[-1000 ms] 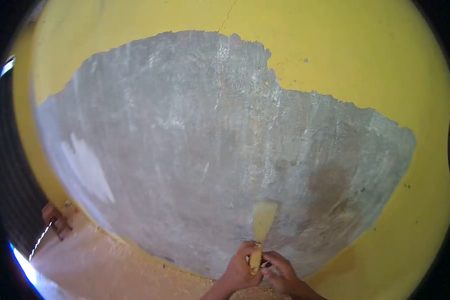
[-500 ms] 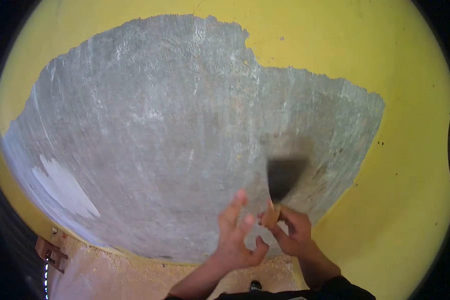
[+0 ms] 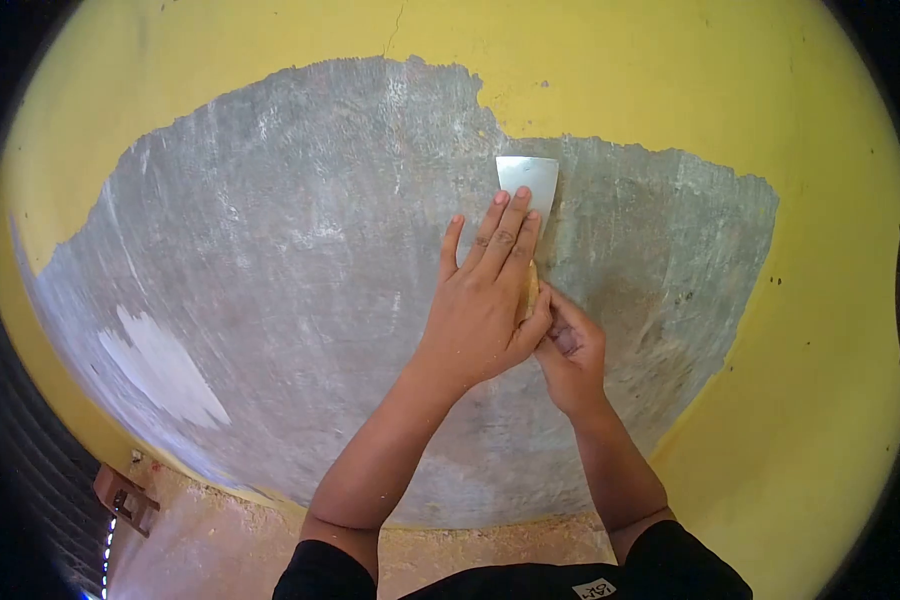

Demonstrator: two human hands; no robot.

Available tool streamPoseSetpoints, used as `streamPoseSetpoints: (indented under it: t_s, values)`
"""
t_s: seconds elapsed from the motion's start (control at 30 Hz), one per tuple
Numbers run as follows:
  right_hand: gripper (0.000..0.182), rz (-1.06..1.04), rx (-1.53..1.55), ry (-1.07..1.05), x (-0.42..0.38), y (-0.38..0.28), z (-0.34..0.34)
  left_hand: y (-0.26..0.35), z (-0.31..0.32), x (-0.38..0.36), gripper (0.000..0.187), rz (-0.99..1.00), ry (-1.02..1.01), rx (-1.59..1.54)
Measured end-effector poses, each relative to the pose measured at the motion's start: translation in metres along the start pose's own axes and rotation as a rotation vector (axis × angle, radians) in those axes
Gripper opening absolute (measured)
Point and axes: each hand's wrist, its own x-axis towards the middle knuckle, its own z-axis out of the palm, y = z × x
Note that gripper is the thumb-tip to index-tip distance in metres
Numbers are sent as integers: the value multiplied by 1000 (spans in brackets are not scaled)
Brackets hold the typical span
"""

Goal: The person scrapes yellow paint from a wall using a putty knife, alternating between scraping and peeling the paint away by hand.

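A scraper with a broad metal blade (image 3: 527,176) and a light wooden handle (image 3: 532,285) points upward against the bare grey patch of wall (image 3: 320,290). Its blade edge is just below the ragged border of the yellow paint (image 3: 650,80). My right hand (image 3: 575,350) is closed around the lower handle, which is partly hidden behind my left hand. My left hand (image 3: 482,315) lies over the scraper with fingers stretched out, several fingertips on the blade. Its thumb is close to the handle and the right fingers.
A small brown wooden piece of furniture (image 3: 122,497) stands at the lower left, beside dark corrugated material (image 3: 30,450). Crumbs of debris lie along the floor (image 3: 220,545) at the wall's foot. A whitish patch (image 3: 160,365) marks the wall's left part.
The scraper has moved up the wall with my right hand. My left hand, earlier apart from it with fingers raised, now lies flat on the blade.
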Motion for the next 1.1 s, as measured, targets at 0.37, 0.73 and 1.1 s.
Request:
streamPoseSetpoints:
  t_s: [0.37, 0.73, 1.1]
  values:
    - [51, -95, 44, -1, 23, -7, 0, 4, 7, 8, 76, -93, 10, 53]
    - [48, -127, 66, 68, 56, -12, 1, -4, 12, 31, 74, -107, 88, 35]
    - [67, -93, -540, 125, 78, -37, -13, -78, -32, 54, 32, 234, 490, -57]
